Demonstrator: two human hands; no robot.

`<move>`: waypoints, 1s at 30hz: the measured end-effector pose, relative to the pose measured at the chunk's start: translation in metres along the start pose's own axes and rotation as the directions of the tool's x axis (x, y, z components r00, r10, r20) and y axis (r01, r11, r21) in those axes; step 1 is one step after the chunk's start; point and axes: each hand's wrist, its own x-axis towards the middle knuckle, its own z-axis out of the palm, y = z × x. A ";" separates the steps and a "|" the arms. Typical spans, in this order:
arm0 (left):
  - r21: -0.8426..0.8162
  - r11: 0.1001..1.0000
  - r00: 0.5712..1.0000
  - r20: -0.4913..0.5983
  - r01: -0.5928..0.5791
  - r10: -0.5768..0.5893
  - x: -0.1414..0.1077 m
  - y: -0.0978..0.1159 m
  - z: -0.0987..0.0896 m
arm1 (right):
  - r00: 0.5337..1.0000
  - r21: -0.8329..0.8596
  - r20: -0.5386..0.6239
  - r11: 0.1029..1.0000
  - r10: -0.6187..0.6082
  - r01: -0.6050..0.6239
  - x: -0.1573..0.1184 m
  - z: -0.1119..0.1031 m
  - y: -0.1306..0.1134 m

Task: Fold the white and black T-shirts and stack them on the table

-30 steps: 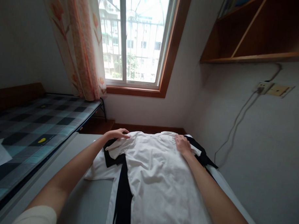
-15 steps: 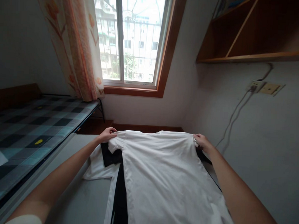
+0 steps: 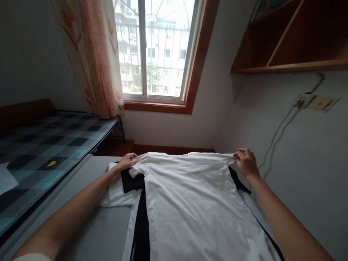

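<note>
A white shirt [image 3: 188, 199] lies spread over a black garment [image 3: 142, 228], which shows along both its sides. Beneath them, another white garment [image 3: 117, 193] sticks out on the left, on the grey table [image 3: 99, 227]. My left hand [image 3: 127, 161] is closed on the white shirt's left sleeve at the far edge. At the opposite end, my right hand [image 3: 245, 161] pinches the tip of the right sleeve and draws it outward. Both hands' fingertips are partly hidden by cloth.
A bed with a checked mattress [image 3: 68, 136] stands at the left, with a white sheet [image 3: 2, 181] on it. Ahead are a curtain [image 3: 93, 59] and a window [image 3: 165, 50]. A wooden shelf [image 3: 296, 68] and a socket with cables [image 3: 304, 101] are on the right wall.
My right hand has moved outward and slightly up, stretching out the right sleeve. More of the black garment shows on the right. My left hand still holds its sleeve.
</note>
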 end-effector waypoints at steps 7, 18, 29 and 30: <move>0.359 0.929 0.951 -0.245 -0.092 0.189 -0.027 0.029 0.002 | 0.939 -0.179 0.238 0.961 0.249 -0.210 -0.026 0.018 0.016; -0.087 0.802 0.655 0.528 -0.591 0.540 -0.127 0.107 0.035 | 0.884 -0.038 0.296 0.929 0.363 -0.368 -0.036 0.031 -0.008; -0.139 0.821 0.724 0.407 -0.554 0.557 -0.144 0.094 0.059 | 0.975 -0.186 0.207 0.975 -0.083 0.122 -0.053 0.006 -0.004; -0.139 0.820 0.726 0.401 -0.555 0.559 -0.145 0.094 0.060 | 0.940 -0.163 0.313 0.968 -0.133 0.191 -0.057 0.004 0.000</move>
